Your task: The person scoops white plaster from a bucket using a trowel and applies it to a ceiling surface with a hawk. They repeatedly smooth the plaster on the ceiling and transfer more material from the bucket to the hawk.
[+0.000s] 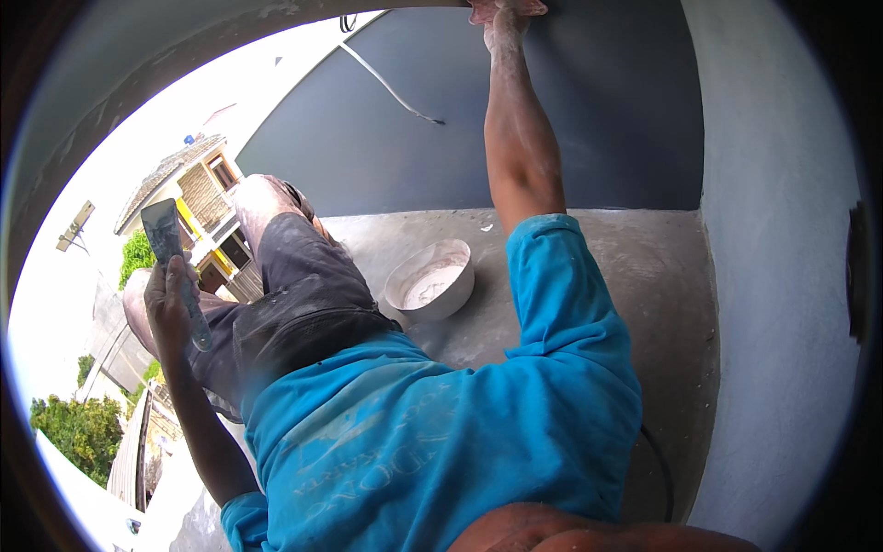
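On the left, my left hand [167,308] is closed round the handle of a putty knife [163,230]. The blade points up and carries grey smears. My right arm stretches up along the dark grey wall to the top edge of the picture. There my right hand [503,29], whitened with dust, grips a pinkish flat tool [533,7], partly cut off by the frame, so its kind is unclear. A round pale tub [458,288] holding whitish-pink paste [434,283] stands on the floor to the right of my bent legs, apart from both hands.
A dark grey wall [607,120] rises ahead, with a pale cable [386,85] hanging across it. A light grey wall [773,276] stands on the right. The concrete floor [653,276] is stained. To the left is an open drop with houses [198,189] and trees [78,432] beyond.
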Motion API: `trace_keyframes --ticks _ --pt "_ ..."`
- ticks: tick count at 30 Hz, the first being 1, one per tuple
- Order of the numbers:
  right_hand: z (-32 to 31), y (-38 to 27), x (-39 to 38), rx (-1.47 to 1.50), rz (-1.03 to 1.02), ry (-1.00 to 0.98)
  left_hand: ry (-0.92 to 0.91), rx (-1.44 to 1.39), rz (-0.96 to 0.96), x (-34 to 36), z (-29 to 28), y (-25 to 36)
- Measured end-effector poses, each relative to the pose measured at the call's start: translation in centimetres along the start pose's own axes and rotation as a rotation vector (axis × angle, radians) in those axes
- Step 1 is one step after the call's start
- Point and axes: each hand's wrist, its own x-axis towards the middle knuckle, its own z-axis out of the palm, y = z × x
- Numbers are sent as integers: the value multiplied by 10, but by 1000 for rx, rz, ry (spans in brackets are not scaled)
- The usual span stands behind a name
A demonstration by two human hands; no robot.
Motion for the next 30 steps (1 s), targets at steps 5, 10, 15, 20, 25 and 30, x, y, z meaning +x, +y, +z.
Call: trace_keyframes --ticks 5,10,15,20,25,30 --pt "6 -2 -9 3 1 -13 -6 -31 -29 -1 -1 0" --pt "21 2 -16 -3 -10 4 12 -19 -31 -5 1 9" --pt "53 8 -14 -88 3 97 18 -30 -42 -6 2 13" --pt "82 3 -25 -170 137 155 9 -28 -29 -2 5 13" --pt "58 -20 -62 107 197 40 27 -23 -6 -2 7 10" --pt "-22 23 -14 14 45 171 -25 -1 7 -1 9 11"
